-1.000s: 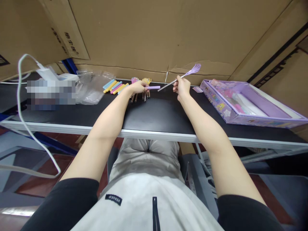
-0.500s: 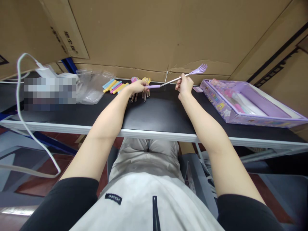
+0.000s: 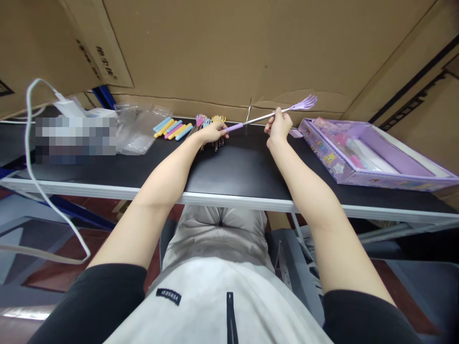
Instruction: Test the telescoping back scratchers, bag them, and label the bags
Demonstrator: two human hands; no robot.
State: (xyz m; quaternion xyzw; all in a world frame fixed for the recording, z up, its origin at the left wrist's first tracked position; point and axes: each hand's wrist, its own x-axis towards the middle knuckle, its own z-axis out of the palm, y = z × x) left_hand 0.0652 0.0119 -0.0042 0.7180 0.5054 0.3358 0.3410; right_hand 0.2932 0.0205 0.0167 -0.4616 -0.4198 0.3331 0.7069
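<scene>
A purple telescopic back scratcher (image 3: 260, 117) is held between my two hands above the black tabletop. My left hand (image 3: 213, 132) is closed around its purple handle. My right hand (image 3: 279, 125) pinches the metal rod just below the purple claw head (image 3: 305, 102), which points to the upper right. Behind and under my left hand lie several back scratcher heads with metal rods, a pink one (image 3: 200, 120) and yellow ones (image 3: 218, 118) among them; my hand partly hides them. Left of these rest several loose pastel handles (image 3: 173, 129) in blue, yellow and pink.
A purple patterned open box (image 3: 337, 168) with plastic-wrapped items stands at the right. Clear plastic bags (image 3: 138, 129) and a white cable (image 3: 27, 124) are at the left. Cardboard (image 3: 229, 52) walls off the table's back; a metal rail (image 3: 236, 201) forms its front edge.
The back scratcher has shifted slightly to the right in both hands, its claw head now further right. My left hand has moved a little right, showing more of the pink head behind.
</scene>
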